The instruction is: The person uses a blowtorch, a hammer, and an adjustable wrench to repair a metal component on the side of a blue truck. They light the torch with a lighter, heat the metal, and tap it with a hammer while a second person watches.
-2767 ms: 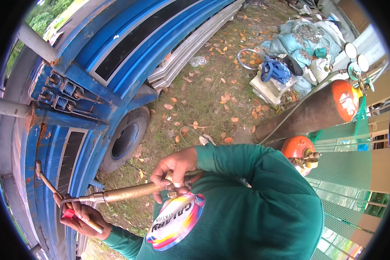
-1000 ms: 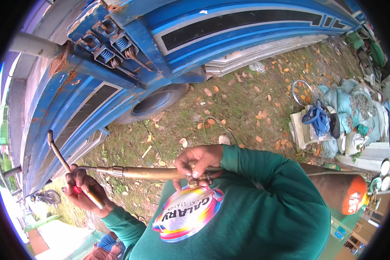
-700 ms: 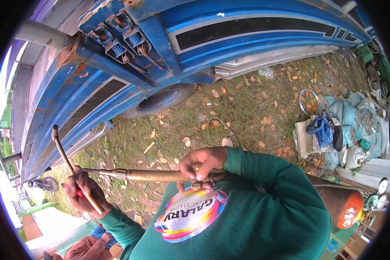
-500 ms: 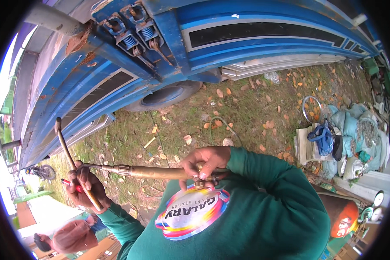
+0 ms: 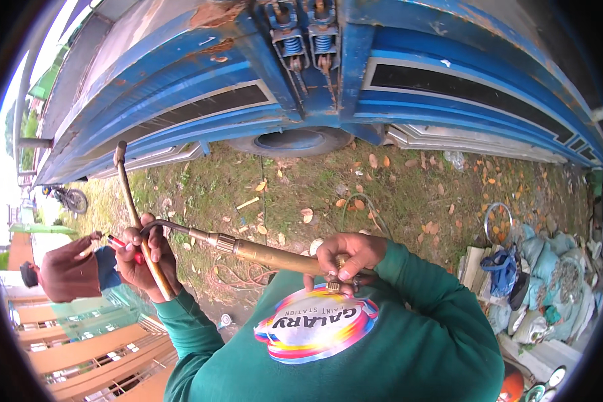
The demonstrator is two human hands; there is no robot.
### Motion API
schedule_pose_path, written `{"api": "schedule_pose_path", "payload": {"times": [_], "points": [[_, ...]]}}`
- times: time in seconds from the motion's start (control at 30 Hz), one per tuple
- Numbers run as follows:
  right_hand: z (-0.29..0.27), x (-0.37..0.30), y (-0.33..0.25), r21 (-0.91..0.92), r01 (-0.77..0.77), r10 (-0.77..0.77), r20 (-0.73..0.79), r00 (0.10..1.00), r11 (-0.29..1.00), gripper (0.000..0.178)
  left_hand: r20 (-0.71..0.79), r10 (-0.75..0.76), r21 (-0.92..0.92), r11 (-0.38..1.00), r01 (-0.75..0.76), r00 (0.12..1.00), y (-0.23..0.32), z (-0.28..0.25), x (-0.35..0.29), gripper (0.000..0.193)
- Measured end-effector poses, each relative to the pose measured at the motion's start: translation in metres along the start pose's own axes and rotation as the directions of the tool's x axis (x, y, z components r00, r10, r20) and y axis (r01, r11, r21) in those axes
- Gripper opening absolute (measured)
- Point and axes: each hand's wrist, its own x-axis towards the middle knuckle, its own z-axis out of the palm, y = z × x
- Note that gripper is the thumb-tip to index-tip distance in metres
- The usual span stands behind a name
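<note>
A: So, where are we?
B: I see the right hand wrapped around the brass torch handle near its valves. Left hand clamped on a thin rod and a red lighter, at the torch tip.
A: Lit?
B: No flame visible, so lighting looks pending. Blue truck panel untouched.

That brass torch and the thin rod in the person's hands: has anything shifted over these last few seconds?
The head view swung, so the blue vehicle body and its tyre now sit centred above. Another person has come into view at the left. Unchanged: the right hand holds the long brass torch, and the left hand holds the thin metal rod and a small red lighter.
</note>
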Motion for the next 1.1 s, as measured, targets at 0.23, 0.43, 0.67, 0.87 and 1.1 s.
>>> {"api": "schedule_pose_path", "payload": {"times": [0.23, 0.43, 0.67, 0.87, 1.1], "points": [[-0.005, 0.002, 0.002, 0.049, 0.008, -0.009, 0.029, 1.0, 0.999, 0.012, -0.022, 0.031, -0.036, 0.999, -0.031, 0.999, -0.008, 0.008, -0.005, 0.019], [-0.006, 0.001, 0.001, 0.034, 0.001, -0.002, 0.053, 0.999, 0.999, 0.014, -0.051, 0.051, -0.014, 0.999, -0.052, 0.997, -0.011, 0.018, -0.008, 0.021], [-0.003, -0.005, 0.003, 0.027, 0.02, -0.021, 0.031, 0.999, 0.999, 0.014, -0.028, 0.063, 0.08, 0.995, -0.061, 0.998, -0.014, 0.017, -0.006, 0.019], [-0.001, -0.01, 0.002, 0.019, 0.024, -0.024, -0.013, 1.0, 1.0, 0.015, -0.046, 0.097, 0.012, 0.995, -0.096, 0.994, -0.028, 0.022, -0.001, 0.021], [0.006, -0.013, -0.002, 0.066, 0.039, -0.037, -0.04, 0.999, 0.997, 0.015, 0.002, 0.104, -0.032, 0.994, -0.104, 0.995, -0.03, 0.033, 0.003, 0.024]]}}
